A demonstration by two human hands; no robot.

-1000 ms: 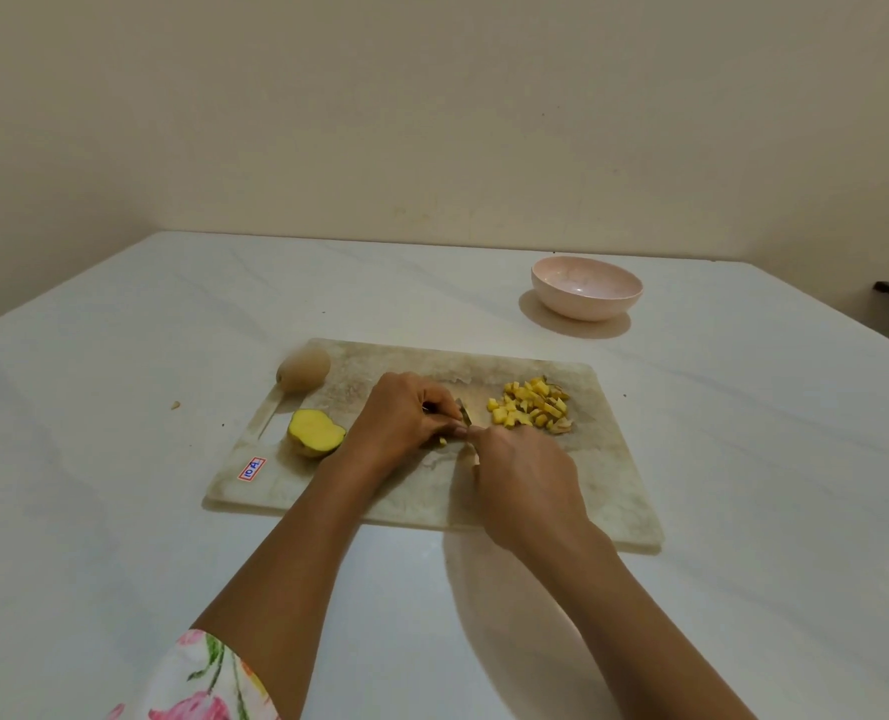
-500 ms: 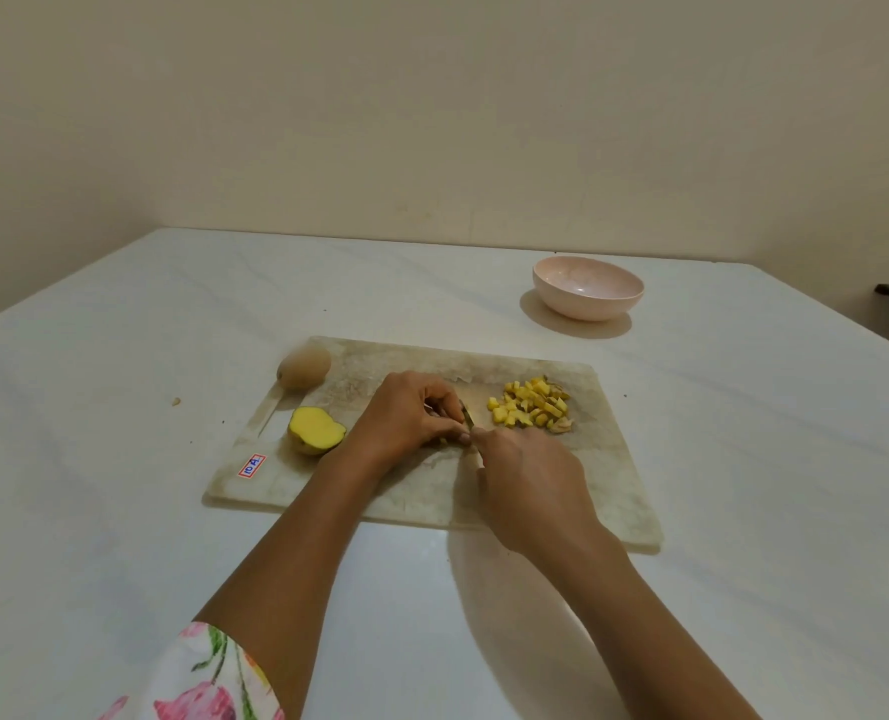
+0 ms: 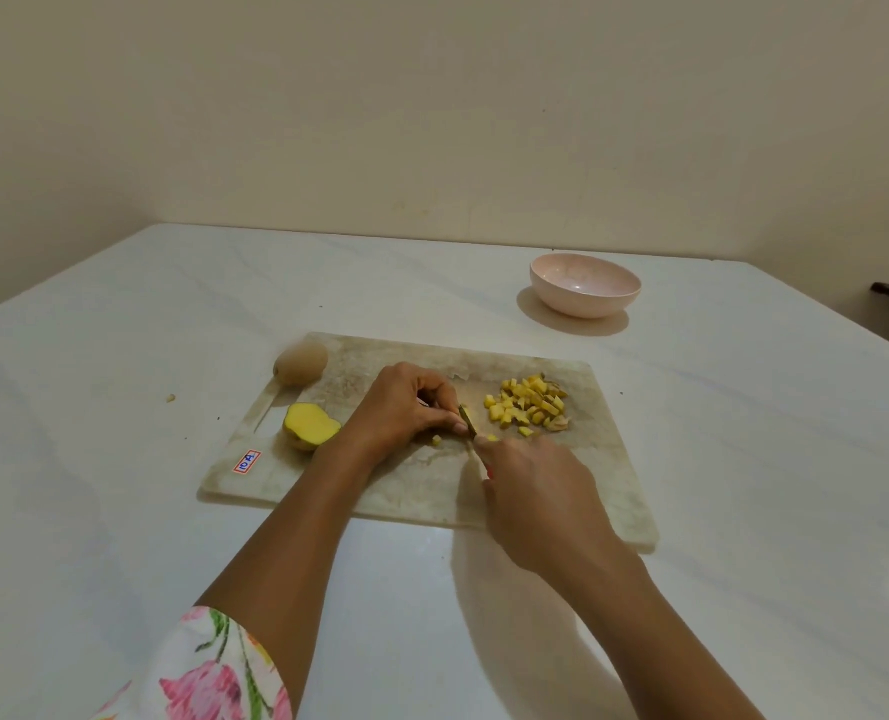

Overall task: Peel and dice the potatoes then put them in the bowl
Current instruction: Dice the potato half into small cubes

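The left hand (image 3: 406, 402) is curled knuckles-up on the cutting board (image 3: 432, 493), fingertips pinching a small potato piece (image 3: 464, 409) that is mostly hidden beneath them. The right hand (image 3: 541, 504) is wrapped round the handle of a knife (image 3: 467, 422), whose blade points away from the person and stands right against the left fingertips. Two loose dice (image 3: 436, 440) lie beside the blade.

Just right of the hands is the pile of diced potato (image 3: 528, 403), inside the board's far right corner and short of its edge. Left of the left wrist a halved potato (image 3: 310, 426) lies cut face up; past it an unpeeled potato (image 3: 301, 363) sits at the far left corner, half over the edge. A sticker (image 3: 247, 462) marks the near left corner.

The pink bowl (image 3: 585, 292) stands beyond the far right corner, apart from the board, with bare table (image 3: 120, 459) between. Open tabletop lies on either side of the board. A floral sleeve (image 3: 214, 667) covers the upper left arm.
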